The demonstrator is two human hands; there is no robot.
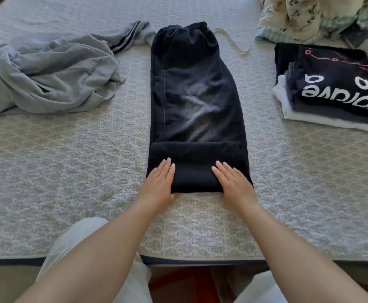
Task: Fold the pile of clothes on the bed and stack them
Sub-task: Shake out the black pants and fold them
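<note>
Pressing folded trousers (195, 101) hem: fingers (167, 166) flat (both hands).

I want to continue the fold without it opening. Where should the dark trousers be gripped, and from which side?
Grip the dark trousers at the thick folded end nearest the person, one hand at each outer corner, coming from the near bed edge. The left hand and right hand lie flat there already; slipping fingers underneath would probably lift all layers together.
</note>
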